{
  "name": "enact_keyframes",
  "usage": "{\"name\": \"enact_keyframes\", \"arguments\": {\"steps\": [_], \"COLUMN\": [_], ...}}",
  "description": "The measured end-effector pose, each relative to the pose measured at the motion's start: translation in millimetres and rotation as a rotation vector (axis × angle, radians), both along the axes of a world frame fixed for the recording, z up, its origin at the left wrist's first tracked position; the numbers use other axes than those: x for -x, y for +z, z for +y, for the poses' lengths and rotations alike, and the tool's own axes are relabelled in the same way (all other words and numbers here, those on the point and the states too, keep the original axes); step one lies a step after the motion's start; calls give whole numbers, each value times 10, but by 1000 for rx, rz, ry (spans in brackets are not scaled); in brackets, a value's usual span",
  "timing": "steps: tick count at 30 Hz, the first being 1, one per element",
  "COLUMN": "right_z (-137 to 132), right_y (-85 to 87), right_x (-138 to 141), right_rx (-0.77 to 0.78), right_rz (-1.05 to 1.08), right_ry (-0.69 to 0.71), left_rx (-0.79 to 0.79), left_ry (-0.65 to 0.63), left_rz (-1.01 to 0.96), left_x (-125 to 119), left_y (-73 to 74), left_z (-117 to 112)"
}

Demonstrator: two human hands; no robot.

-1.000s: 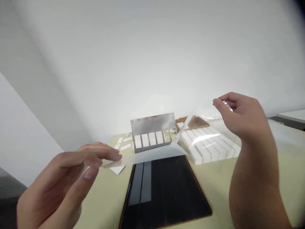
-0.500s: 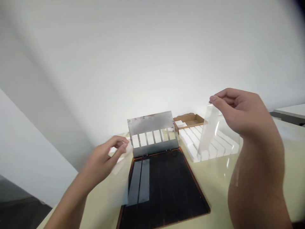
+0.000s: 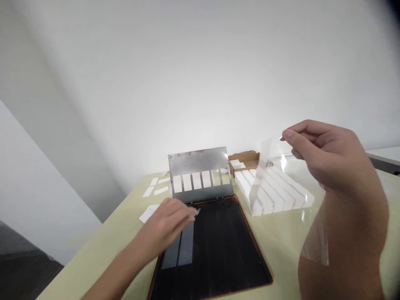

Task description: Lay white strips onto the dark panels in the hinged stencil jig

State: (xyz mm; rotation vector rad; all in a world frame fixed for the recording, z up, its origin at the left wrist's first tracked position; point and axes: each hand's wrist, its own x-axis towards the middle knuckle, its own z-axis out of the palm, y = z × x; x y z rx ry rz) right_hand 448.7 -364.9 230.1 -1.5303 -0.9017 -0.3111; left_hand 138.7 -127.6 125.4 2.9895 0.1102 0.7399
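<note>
My right hand [image 3: 325, 156] is raised above the white foam bars [image 3: 271, 189], pinching the top of a clear plastic film strip [image 3: 264, 164] that hangs down from its fingers. More clear film [image 3: 315, 246] clings to my right forearm. Low over the dark wood-rimmed board [image 3: 225, 246], my left hand [image 3: 165, 227] has its fingertips at the board's upper part, beside a small pale sliver [image 3: 198, 211]. Under that hand lie two grey translucent strips [image 3: 180, 250], partly hidden. Behind them, a metal stencil plate [image 3: 196, 164] with a row of rectangular slots stands up at the board's far edge.
A cardboard tray [image 3: 243, 160] with white pieces stands behind the foam bars. Several loose white rectangles [image 3: 153, 187] lie left of the stencil on the pale yellow-green table [image 3: 103, 243]. The table's left edge runs down towards the dark floor.
My left hand has dropped from the air to the board, and the film it held no longer shows clearly. My right hand has shifted slightly right, and its film strip now tilts.
</note>
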Motion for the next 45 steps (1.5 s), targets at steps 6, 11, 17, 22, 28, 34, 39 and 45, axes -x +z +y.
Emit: {"name": "enact_keyframes", "arguments": {"steps": [6, 11, 17, 22, 28, 34, 39, 45], "right_z": [-20, -6, 17, 8, -4, -2, -5, -25], "right_y": [-20, 1, -7, 2, -16, -24, 2, -19], "right_x": [-7, 90, 154, 162, 143, 156, 160, 151], "right_rx": [-20, -7, 23, 25, 5, 3, 18, 33], "right_rz": [-64, -85, -106, -83, -79, -85, -88, -118], "right_ry": [1, 13, 35, 10, -20, 16, 1, 4], "left_rx": [-17, 22, -67, -204, -277, -336, -327, -302], "left_ry": [-172, -165, -14, 38, 116, 162, 183, 205], "left_rz": [95, 238, 346, 331, 294, 241, 246, 266], "left_x": [292, 453, 526, 536, 556, 542, 548, 541], "left_y": [-547, -644, -747, -867, -937, -972, -1024, -1086], "left_z": [-551, -751, -727, -707, -710, -689, -660, -596]}}
